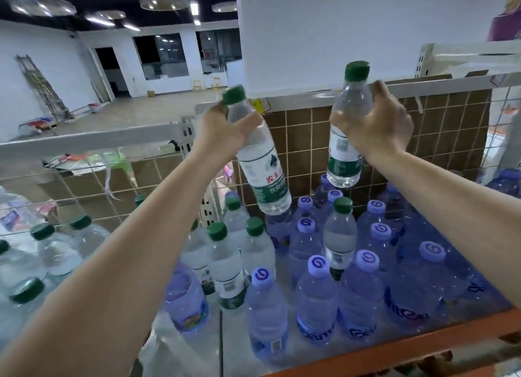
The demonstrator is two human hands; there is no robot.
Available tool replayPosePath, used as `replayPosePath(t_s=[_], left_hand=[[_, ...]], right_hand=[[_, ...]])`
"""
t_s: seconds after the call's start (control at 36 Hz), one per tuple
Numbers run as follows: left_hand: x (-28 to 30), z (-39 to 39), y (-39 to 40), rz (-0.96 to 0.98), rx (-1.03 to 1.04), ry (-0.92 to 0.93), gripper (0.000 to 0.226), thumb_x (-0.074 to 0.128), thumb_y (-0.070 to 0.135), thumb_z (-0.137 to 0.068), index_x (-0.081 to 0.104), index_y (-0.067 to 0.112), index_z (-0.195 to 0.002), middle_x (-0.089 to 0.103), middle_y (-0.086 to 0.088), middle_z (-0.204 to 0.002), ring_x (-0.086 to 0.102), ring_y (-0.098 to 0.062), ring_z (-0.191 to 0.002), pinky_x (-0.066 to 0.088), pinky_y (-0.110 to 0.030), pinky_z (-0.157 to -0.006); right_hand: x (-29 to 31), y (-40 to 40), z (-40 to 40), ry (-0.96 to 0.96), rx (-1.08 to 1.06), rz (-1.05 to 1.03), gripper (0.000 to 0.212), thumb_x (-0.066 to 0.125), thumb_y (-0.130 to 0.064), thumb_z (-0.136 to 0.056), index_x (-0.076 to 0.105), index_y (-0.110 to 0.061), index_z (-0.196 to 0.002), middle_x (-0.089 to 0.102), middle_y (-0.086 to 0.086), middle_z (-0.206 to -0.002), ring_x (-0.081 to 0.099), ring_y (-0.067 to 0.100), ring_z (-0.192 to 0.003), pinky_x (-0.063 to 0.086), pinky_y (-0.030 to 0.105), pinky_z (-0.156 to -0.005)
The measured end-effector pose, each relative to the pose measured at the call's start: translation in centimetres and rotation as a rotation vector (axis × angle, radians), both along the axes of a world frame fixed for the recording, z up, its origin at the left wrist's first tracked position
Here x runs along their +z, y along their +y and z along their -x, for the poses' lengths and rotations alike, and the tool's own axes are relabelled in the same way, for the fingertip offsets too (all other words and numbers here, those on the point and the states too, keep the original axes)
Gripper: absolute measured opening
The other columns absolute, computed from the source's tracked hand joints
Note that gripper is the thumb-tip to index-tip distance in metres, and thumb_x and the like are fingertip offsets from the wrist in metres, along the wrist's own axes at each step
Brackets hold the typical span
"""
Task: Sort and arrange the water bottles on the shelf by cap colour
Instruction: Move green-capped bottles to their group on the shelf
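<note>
Head view: two green-cap bottles held up over shelf. Left hand grips left bottle at neck, axis tilted, base toward right. Right hand wraps right bottle, near upright. Green group lies lower left, purple caps right; left hand nearer.

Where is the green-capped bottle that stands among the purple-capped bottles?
In the head view it stands right of centre on the shelf, ringed by purple-capped bottles, below the right hand.

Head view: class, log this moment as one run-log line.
left hand: holds green-cap bottle, tilted | right hand: holds second green-cap bottle, raised | stray green-cap bottle: standing among purple-cap bottles
</note>
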State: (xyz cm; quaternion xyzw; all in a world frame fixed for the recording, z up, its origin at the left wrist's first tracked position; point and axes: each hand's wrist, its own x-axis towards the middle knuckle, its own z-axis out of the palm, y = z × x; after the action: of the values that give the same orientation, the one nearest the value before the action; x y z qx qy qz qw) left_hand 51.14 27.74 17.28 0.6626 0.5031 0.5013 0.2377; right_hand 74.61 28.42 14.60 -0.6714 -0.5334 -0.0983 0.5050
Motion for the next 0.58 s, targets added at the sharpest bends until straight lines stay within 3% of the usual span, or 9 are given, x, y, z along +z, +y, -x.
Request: replayPosePath(t_s=[0.17,0.28,0.5,0.58], left_hand=[[3.4,1.9,-2.6,-0.079,0.014,0.043,0.022,0.068,0.034,-0.085,0.051,0.030,-0.100,0.059,0.014,-0.088,0.057,-0.003,-0.068,0.052,-0.014,-0.058],[4.8,4.1,-4.1,-0.101,0.096,0.108,0.026,0.067,0.037,-0.084,0.052,0.028,-0.102,0.058,0.012,-0.087,0.056,-0.004,-0.067,0.052,-0.019,-0.061],[5.9,9.1,-8.0,-0.092,0.253,0.026,0.021,0.069,0.031,-0.083,0.048,0.032,-0.085,0.050,0.019,-0.084,0.055,0.000,-0.072,0.056,-0.024,-0.066],[5.7,11.4,-9.2,-0.103,0.332,0.004,0.027,0.069,0.029,-0.082,0.053,0.028,-0.104,0.051,0.018,-0.088,0.053,0.001,-0.070,0.055,-0.023,-0.065]], right_hand=[[1.7,-1.6,3.8,0.041,0.108,-0.085,0.053,0.063,-0.054,-0.071,0.050,-0.018,-0.107,0.056,-0.005,-0.098,0.051,0.018,-0.085,0.034,0.029,-0.072],[2.5,-2.1,6.6,0.091,0.186,-0.093,0.053,0.061,-0.056,-0.069,0.053,-0.021,-0.107,0.060,-0.006,-0.099,0.054,0.016,-0.087,0.037,0.028,-0.072],[3.9,-4.0,12.8,0.150,0.417,-0.127,0.054,0.058,-0.059,-0.065,0.052,-0.022,-0.104,0.062,-0.007,-0.096,0.054,0.014,-0.083,0.043,0.028,-0.070],[4.0,-4.8,15.2,0.131,0.508,-0.114,0.049,0.059,-0.057,-0.067,0.050,-0.025,-0.102,0.059,-0.011,-0.092,0.050,0.010,-0.080,0.037,0.023,-0.060]])
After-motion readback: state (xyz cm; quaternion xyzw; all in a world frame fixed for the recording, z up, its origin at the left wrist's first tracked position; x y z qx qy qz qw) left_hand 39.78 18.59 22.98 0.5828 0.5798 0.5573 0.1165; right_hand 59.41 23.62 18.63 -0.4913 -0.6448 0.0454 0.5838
